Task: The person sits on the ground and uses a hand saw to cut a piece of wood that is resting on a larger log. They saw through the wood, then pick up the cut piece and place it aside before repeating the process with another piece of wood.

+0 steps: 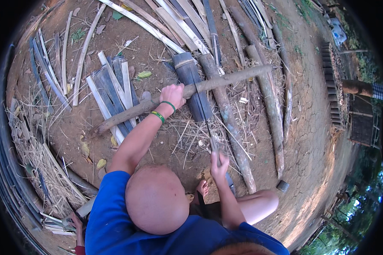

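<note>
My left hand [173, 95] is closed round a long wooden stick [236, 79]. The stick crosses over a short, dark section of bamboo [185, 70] lying on the ground. My right hand [219, 165] grips the handle of a long knife [213, 143]. Its thin dark blade runs lengthwise along the bamboo, and the stick passes over it. Whether the blade has sunk into the bamboo, I cannot tell. The bamboo's middle is partly hidden by the stick. Under the stick, left of my left hand, lies a bundle of split bamboo strips [104, 87].
Two logs [227, 114] [266, 93] lie right of the bamboo. More split strips [178, 25] spread at the far side. Straw [191, 136] litters the ground nearby. Another person's hand [75, 223] shows at lower left. My bent knee [157, 199] rises close below my left arm.
</note>
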Motion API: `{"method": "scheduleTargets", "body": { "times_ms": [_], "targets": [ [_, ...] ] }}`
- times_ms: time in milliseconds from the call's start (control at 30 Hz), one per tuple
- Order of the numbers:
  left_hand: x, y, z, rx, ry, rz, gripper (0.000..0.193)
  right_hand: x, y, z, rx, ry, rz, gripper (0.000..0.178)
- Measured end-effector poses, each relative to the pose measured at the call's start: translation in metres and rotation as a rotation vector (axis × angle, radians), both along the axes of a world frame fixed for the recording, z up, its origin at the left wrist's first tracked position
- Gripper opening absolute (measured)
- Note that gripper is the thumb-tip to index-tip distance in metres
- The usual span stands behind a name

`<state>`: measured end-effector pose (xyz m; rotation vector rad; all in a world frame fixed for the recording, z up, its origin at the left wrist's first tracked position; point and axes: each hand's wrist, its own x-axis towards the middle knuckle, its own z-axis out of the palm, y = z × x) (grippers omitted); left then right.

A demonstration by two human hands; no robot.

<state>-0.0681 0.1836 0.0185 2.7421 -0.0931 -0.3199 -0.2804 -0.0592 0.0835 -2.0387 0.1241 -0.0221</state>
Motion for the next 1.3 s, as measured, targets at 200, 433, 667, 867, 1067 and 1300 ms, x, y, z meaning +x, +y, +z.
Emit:
{"method": "scheduleTargets", "body": {
  "times_ms": [200,433,667,867,1067,1300],
  "targets": [
    [0.009,0.005,-0.007,-0.046,-0.089,0.062,0.039,0.025,0.017,-0.081,-0.046,-0.076,-0.050,0.032],
    [-0.037,-0.013,0.008,-0.112,-0.218,-0.013,0.067,0.007,-0.004,0.016,-0.100,0.109,-0.040,0.033],
    [-0.032,-0.011,0.010,-0.242,-0.012,-0.160,0.053,-0.025,0.012,0.019,-0.136,0.051,-0.118,0.035],
    [-0.036,-0.006,-0.001,-0.244,-0.230,-0.103,0.049,0.001,0.026,-0.020,-0.092,-0.285,-0.202,0.029],
    [-0.024,0.004,0.017,-0.302,0.048,-0.190,0.054,0.011,0.005,-0.013,0.099,-0.116,-0.198,0.035],
    [-0.016,-0.004,0.029,-0.091,0.144,-0.148,0.064,0.012,-0.003,-0.004,0.017,0.069,-0.081,0.040]
  ]
}}
